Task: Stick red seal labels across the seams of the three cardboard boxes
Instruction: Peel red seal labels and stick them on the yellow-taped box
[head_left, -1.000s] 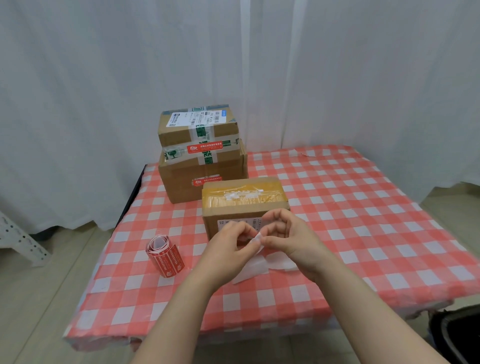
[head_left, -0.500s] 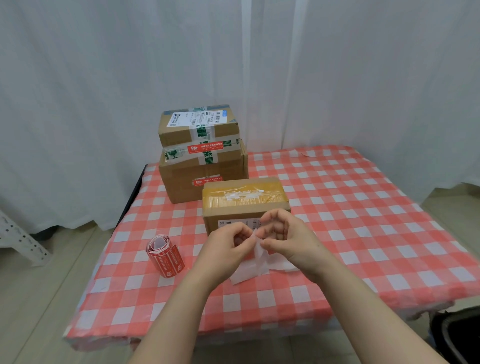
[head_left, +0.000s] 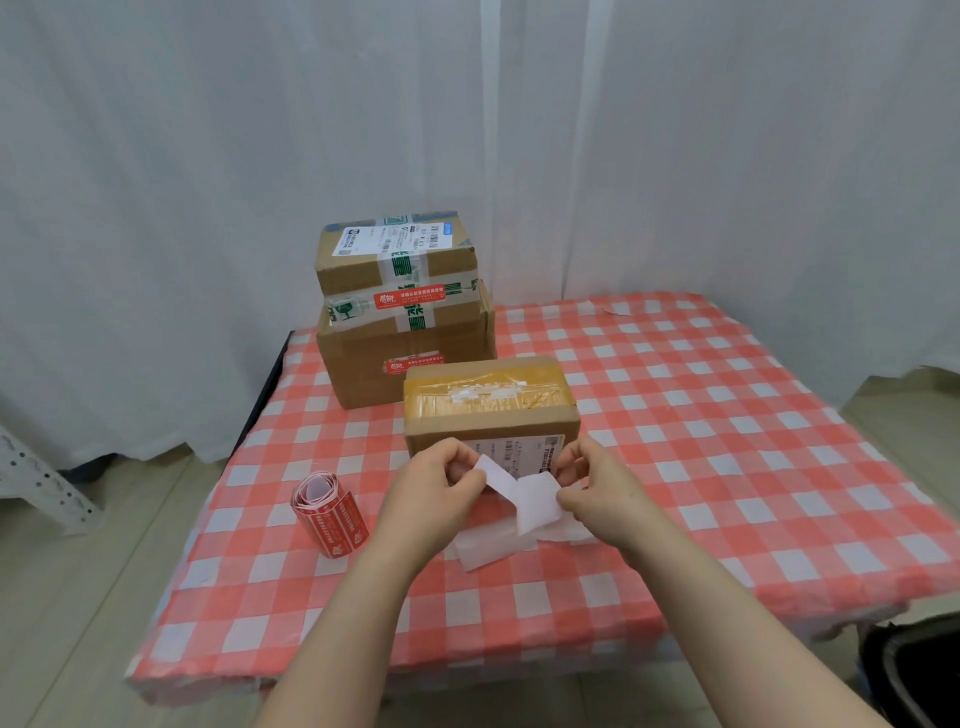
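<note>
**Left hand** (head_left: 436, 488): fingers pinched on the left end of a white strip (head_left: 519, 493).

**Right hand** (head_left: 597, 491): fingers pinched on the strip's right end.

**White strip:** held in the air between your hands, just in front of the near box (head_left: 491, 410). It hangs above loose white backing scraps (head_left: 493, 548) on the counter (head_left: 727, 415). Only its white side faces you, so it cannot be told whether the far side is red.

**Near box:** amber tape over the top seam, with no red seal visible on it.

**Upper box** (head_left: 363, 260) on **lower box** (head_left: 358, 374): one red seal (head_left: 410, 297) sits on the tape where they meet. A second seal (head_left: 414, 364) sits on the lower box's front.

**Label roll** (head_left: 330, 514): lies on the counter, left of your hands.

**Step in hand, as judged:** you are parting a label from its backing for the third box, the last one unsealed.

**Next move calls for:**
- Free the label fully and keep its sticky face off your fingers.
- Turn it red side up and centre it across the near box's taped seam.
- Press it flat from the middle outward.
</note>
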